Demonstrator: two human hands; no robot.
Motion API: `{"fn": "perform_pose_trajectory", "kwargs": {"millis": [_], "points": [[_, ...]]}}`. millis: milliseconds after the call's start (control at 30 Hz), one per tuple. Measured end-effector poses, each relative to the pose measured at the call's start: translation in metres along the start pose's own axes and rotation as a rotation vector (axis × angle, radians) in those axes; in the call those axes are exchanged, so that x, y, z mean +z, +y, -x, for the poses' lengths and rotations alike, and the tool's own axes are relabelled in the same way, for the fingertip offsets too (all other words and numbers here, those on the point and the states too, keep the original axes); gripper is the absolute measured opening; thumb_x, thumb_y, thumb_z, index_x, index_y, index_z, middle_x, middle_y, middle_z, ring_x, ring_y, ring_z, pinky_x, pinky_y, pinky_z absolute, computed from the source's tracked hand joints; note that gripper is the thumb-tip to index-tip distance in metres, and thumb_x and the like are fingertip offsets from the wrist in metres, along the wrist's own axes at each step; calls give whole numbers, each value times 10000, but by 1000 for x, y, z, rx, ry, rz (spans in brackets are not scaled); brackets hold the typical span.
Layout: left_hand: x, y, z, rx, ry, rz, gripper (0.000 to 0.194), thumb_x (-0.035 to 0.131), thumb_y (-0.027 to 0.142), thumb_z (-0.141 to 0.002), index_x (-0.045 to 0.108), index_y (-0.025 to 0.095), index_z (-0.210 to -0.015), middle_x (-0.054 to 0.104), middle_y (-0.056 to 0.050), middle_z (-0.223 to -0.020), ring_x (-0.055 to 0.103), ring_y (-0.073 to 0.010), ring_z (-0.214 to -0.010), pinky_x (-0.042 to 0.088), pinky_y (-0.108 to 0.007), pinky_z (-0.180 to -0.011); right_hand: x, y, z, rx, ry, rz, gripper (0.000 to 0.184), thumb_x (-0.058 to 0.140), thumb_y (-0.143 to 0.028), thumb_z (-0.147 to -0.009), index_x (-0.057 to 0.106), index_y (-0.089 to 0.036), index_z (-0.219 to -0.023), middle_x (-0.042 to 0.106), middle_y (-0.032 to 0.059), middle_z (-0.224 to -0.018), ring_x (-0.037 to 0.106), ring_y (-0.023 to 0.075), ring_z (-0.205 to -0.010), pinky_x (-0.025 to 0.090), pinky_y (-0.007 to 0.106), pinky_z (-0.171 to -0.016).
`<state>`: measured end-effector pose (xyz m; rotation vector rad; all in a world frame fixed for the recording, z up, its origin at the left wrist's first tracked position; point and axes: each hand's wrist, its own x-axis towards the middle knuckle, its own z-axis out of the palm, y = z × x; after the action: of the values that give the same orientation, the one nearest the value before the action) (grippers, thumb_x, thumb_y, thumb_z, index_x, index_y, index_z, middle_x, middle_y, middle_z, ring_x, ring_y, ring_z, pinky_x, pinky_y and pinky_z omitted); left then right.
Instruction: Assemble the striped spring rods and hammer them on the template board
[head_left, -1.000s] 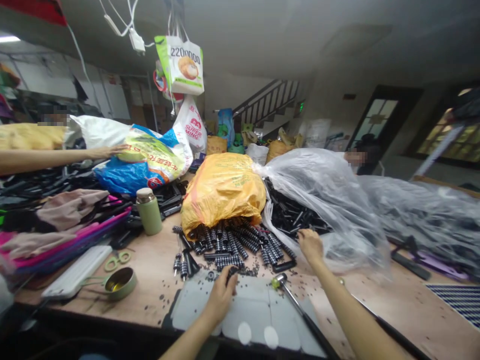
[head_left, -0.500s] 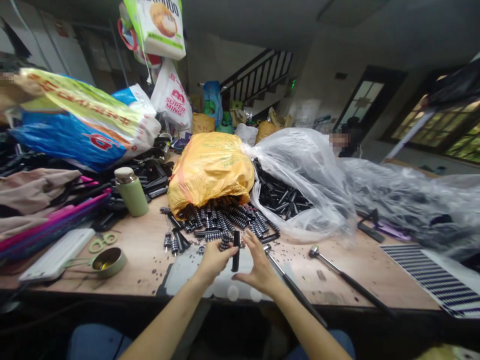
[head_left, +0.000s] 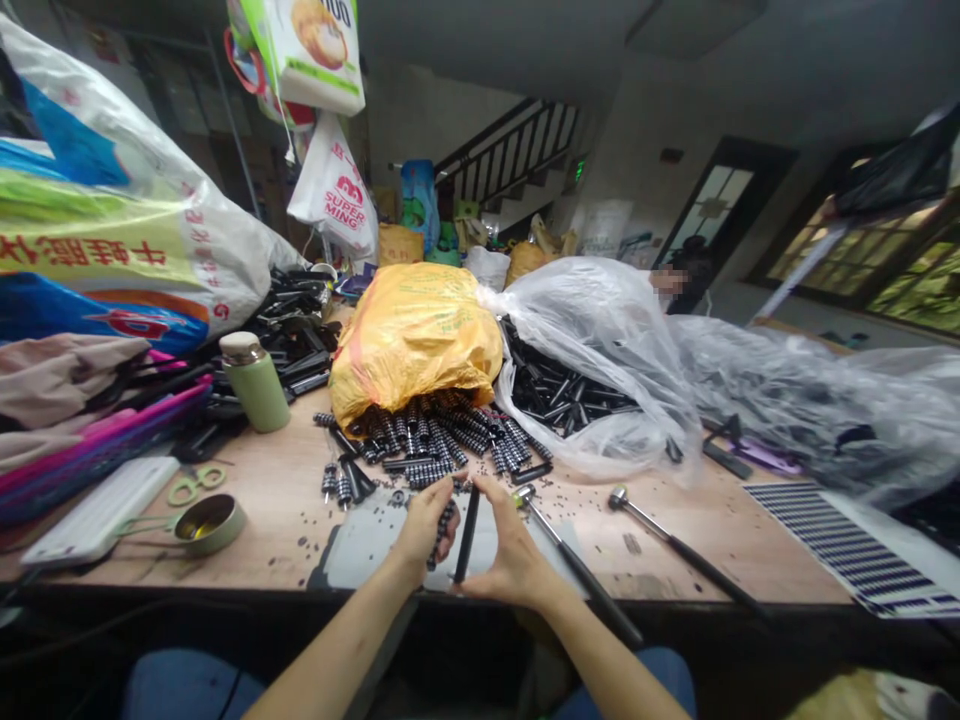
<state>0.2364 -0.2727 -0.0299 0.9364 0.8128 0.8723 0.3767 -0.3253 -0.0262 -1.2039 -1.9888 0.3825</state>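
My left hand [head_left: 420,530] is closed around a checkered black-and-white rod [head_left: 442,533], its fingers curled over it. Between the thumb and fingertips of my right hand [head_left: 521,555] a slim black tube [head_left: 469,535] stands nearly upright, slightly tilted. Both hands are close together above a pale grey mat [head_left: 360,560] at the table's front edge. Just beyond them, several checkered rods [head_left: 442,435] spill from the mouth of a yellow plastic bag [head_left: 420,330].
Two hammers with black handles lie to the right, one near my right hand [head_left: 581,570] and one farther off [head_left: 690,560]. A clear bag [head_left: 600,310] covers black parts. Leftward are a green cup [head_left: 214,525], scissors [head_left: 196,485], a bottle [head_left: 256,385] and a large printed sack [head_left: 150,230].
The black tube has passed from my left fingertips into my right hand, which has closed on it. My left fingers have curled in. At far left the printed sack has spread upward.
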Motion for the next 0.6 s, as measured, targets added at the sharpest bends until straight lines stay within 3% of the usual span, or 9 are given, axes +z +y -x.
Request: {"fn": "perform_pose_trajectory", "kwargs": {"millis": [133,267,400,600], "points": [[4,-5,0,23,105,63,411,571,468,-691,586,137,-935,481,67,-438,416,-67,-296,305,-166,-291,7,-4,0,-17,-3,-50,1033,741,-394,-531,148,-167,-1346,293,150,-1371,285,269,-1278,260,411,-1059],[9,-6,3,14,87,114,349,571,442,-690,585,139,-862,496,55,-462,510,-122,-350,417,-232,-346,14,-4,-1,34,-34,-52,1052,738,-312,-512,119,-168,-1351,293,151,-1365,293,270,-1274,266,407,-1058],[12,-6,6,2,118,60,396,583,462,-684,581,133,-904,487,55,-443,516,-124,-344,419,-222,-344,17,-3,0,67,-30,-62,1047,737,-277,-501,127,-170,-1345,298,146,-1360,298,267,-1269,276,407,-1054],[10,-5,0,-149,106,33,295,563,430,-716,566,145,-791,491,44,-478,507,-111,-330,388,-202,-319,21,2,2,143,-20,-142,1020,736,-219,-463,172,-190,-1313,337,123,-1310,369,252,-1214,312,388,-1029]]}}
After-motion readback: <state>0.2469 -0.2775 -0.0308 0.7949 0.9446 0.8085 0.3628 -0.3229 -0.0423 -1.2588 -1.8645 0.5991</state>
